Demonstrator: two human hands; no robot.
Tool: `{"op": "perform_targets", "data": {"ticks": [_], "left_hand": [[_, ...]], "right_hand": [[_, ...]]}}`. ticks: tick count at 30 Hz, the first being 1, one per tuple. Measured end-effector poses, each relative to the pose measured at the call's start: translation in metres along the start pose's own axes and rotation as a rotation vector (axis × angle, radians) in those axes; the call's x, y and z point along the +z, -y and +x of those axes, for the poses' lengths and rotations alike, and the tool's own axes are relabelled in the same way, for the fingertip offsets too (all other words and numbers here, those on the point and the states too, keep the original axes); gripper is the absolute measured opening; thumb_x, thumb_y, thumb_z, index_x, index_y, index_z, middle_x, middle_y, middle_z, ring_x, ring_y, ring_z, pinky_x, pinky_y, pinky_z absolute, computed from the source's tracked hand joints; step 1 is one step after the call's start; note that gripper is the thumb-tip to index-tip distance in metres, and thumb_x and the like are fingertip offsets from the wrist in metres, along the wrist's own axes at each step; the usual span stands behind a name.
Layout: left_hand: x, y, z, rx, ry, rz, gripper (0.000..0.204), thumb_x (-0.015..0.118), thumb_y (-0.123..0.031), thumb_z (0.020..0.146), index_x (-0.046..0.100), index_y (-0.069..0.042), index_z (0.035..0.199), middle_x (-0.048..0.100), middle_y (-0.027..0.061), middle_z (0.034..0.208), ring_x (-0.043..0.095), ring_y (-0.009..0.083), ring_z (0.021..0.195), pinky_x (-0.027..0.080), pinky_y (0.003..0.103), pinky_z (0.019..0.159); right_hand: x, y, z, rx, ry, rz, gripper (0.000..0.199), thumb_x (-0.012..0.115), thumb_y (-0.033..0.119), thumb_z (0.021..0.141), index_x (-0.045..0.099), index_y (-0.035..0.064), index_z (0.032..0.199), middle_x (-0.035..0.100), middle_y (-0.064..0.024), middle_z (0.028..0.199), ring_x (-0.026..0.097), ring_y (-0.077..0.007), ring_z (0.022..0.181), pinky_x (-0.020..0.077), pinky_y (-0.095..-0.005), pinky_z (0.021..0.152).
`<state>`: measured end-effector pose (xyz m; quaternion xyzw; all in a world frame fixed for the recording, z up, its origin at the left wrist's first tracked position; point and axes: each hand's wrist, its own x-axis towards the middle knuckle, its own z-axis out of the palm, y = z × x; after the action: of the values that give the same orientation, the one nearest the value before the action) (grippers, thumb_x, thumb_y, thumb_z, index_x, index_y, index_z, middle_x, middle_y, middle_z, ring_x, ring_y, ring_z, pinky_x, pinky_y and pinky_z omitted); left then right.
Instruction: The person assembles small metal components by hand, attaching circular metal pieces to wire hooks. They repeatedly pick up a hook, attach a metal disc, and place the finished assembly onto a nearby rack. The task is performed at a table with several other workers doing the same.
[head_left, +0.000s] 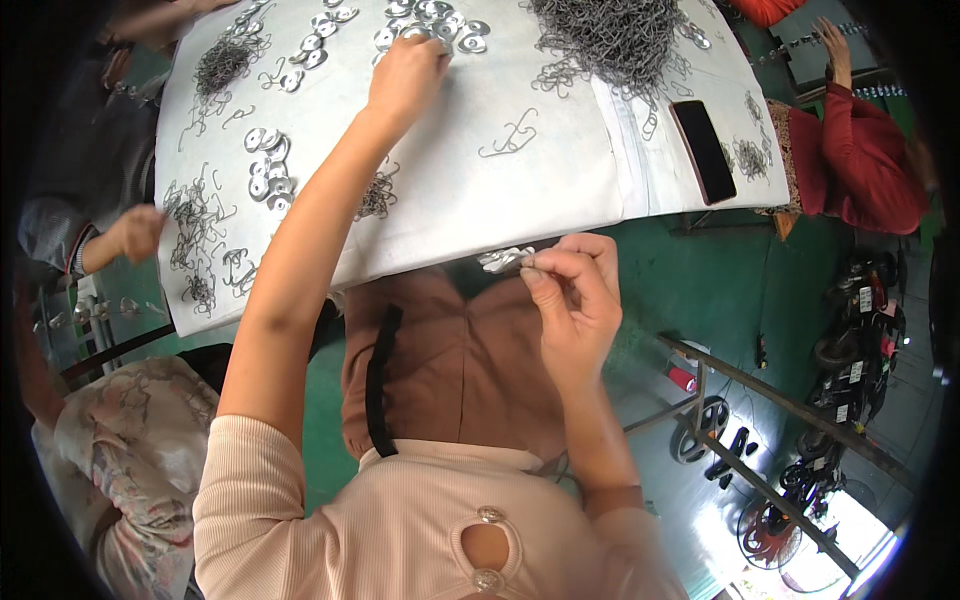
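Left hand [405, 75] reaches across the white table [520, 190], fingertips closing on the washer pile [432, 22] at its far edge, while right hand [575, 290] pinches a stack of washers [503, 259] near the chest — light, stiff, prob. slippery metal discs, best gripped by the rims.

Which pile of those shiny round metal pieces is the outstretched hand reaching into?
The left hand is in the far pile of washers at the table's top edge, not the small column near the left side.
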<state>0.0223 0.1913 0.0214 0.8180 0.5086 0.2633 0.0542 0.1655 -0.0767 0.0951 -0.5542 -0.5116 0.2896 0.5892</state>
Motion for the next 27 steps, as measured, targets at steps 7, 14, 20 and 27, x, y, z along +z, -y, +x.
{"op": "perform_targets", "data": {"ticks": [7,14,20,27], "left_hand": [[-0.037,-0.007,-0.062,-0.238,0.159,-0.159,0.022,0.064,-0.016,0.084,0.066,-0.002,0.101,0.07,0.0159,0.087,0.067,0.0276,0.082,0.052,0.037,0.071],[-0.072,-0.068,-0.118,-0.429,0.312,-0.92,0.02,0.069,-0.017,0.084,0.071,-0.001,0.096,0.07,0.0071,0.087,0.064,0.0145,0.077,0.05,0.027,0.072],[-0.097,-0.119,-0.155,-0.525,0.216,-1.254,0.012,0.068,-0.005,0.084,0.069,0.001,0.095,0.066,0.0048,0.092,0.06,0.0102,0.079,0.048,0.024,0.07],[-0.096,-0.122,-0.163,-0.224,0.02,-0.968,0.014,0.071,-0.001,0.077,0.071,-0.001,0.091,0.068,0.0071,0.086,0.061,0.0129,0.075,0.048,0.024,0.064]], "right_hand": [[0.002,-0.003,-0.001,0.014,0.013,-0.008,0.005,0.07,0.006,0.082,0.067,0.0039,0.086,0.05,-0.0025,0.092,0.044,-0.0087,0.069,0.0338,-0.0211,0.053],[0.006,-0.008,-0.002,0.071,0.026,-0.137,0.008,0.071,0.006,0.08,0.067,0.0035,0.087,0.048,-0.0029,0.085,0.046,-0.0142,0.073,0.0389,-0.0258,0.061],[0.009,-0.006,0.0,0.081,0.014,-0.207,0.009,0.071,0.008,0.08,0.066,0.0032,0.086,0.049,-0.0035,0.084,0.05,-0.0165,0.076,0.0418,-0.0282,0.065],[0.008,-0.008,0.0,0.123,0.053,-0.26,0.011,0.072,0.01,0.08,0.066,0.0036,0.087,0.052,-0.0034,0.083,0.053,-0.0157,0.077,0.0434,-0.0284,0.067]]}}
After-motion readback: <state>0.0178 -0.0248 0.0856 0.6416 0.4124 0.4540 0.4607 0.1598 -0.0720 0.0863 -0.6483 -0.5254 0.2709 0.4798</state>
